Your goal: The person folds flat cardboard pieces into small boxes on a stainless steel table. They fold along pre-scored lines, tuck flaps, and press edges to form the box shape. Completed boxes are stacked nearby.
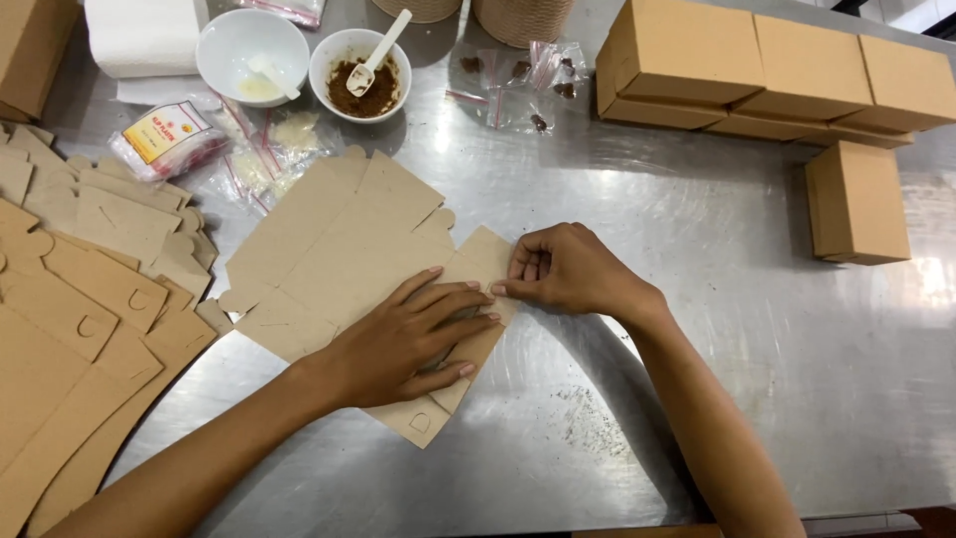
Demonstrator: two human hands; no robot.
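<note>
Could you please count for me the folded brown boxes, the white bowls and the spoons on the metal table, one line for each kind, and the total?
Folded brown boxes: 7, six stacked in two layers and one apart
White bowls: 2, one with brown powder
Spoons: 2, one in each bowl
Total: 11

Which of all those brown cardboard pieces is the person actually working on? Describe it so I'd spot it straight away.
Start at the steel table and find its middle, just right of the stack of flat cutouts. One unfolded box blank lies alone there. Unlike the stacked ones, the left hand presses it flat while the right hand pinches its right-hand flap.
</note>
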